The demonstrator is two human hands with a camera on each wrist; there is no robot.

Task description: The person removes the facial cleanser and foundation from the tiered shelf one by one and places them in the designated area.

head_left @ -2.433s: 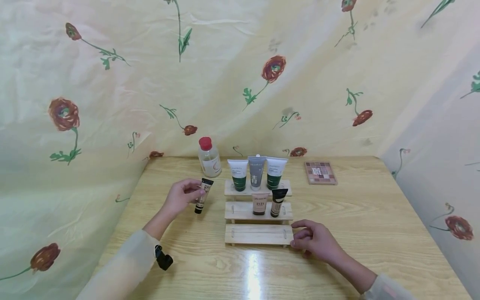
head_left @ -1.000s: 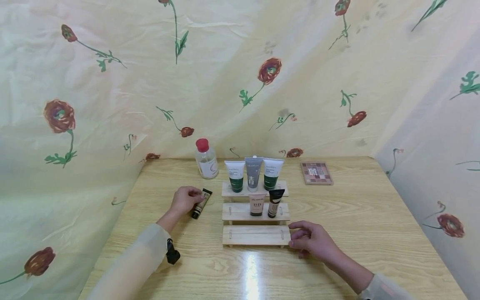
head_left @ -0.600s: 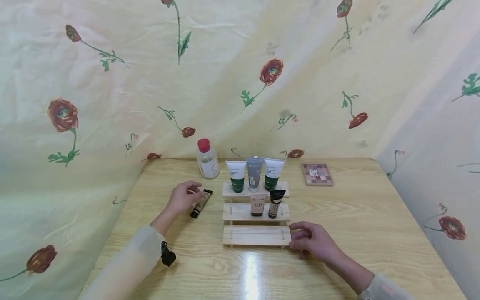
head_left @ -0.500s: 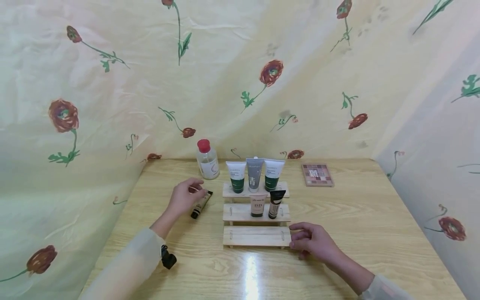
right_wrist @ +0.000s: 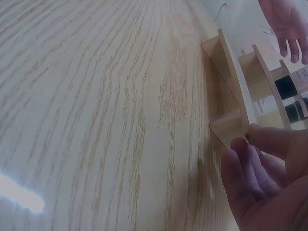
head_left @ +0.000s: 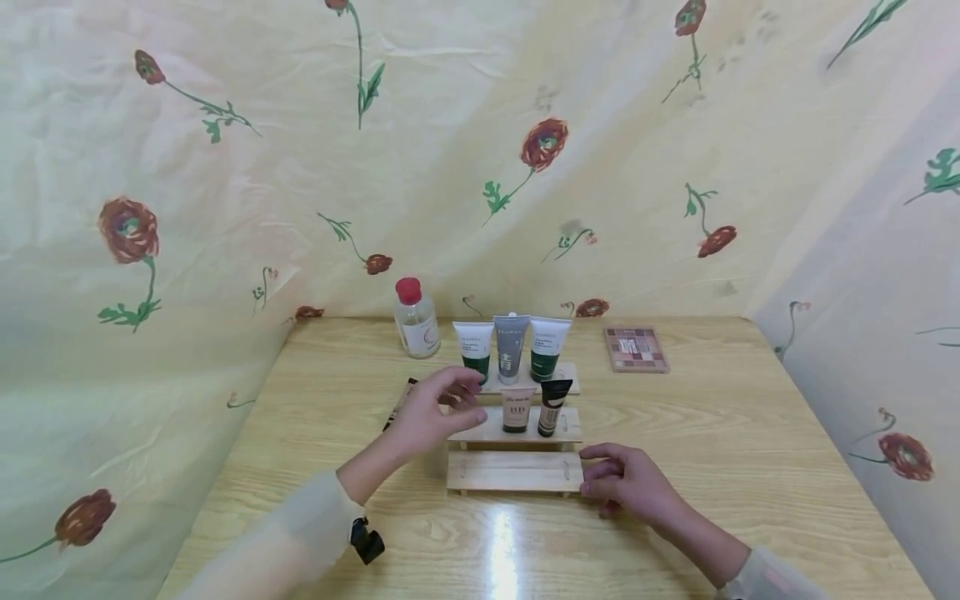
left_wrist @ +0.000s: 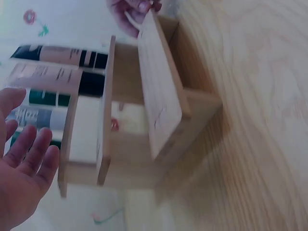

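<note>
My left hand (head_left: 438, 408) is in the air over the left end of the wooden three-step rack (head_left: 487, 472), fingers spread and nothing held. Its fingertips are close to a pink BB cream tube (head_left: 516, 410) standing on the middle step. A black-and-beige tube (head_left: 553, 408) stands on its cap just right of that one. Behind my left hand, another black-and-beige tube (head_left: 395, 408) lies on the table, partly hidden. My right hand (head_left: 626, 482) grips the right end of the bottom step between thumb and fingers, as the right wrist view shows.
Two white-and-green tubes (head_left: 550, 340) and a grey tube (head_left: 510, 346) stand on the top step. A red-capped clear bottle (head_left: 417, 325) stands behind at the left. An eyeshadow palette (head_left: 636, 349) lies at the back right of the table (head_left: 712, 433).
My left hand laid the small black-and-beige tube on the table, let it go, then moved right to the rack. My right hand has stayed on the rack's end.
</note>
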